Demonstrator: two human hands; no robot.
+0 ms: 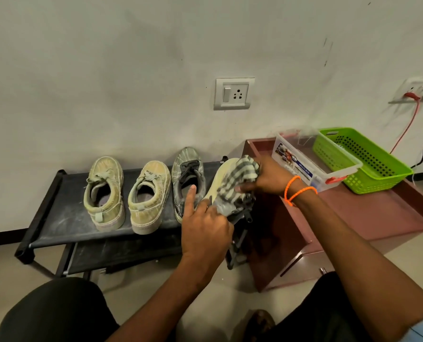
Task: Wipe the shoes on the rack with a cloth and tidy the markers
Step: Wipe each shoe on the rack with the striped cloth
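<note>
Soft, even indoor light falls from above, leaving the pale wall a dull grey-green and the colours muted. Shadows are faint, darkest under the shoe rack and beside the maroon cabinet. The wide lens bends lines toward the edges, the far corners darken, and fine detail looks smeared, most of all around the clear box.
</note>
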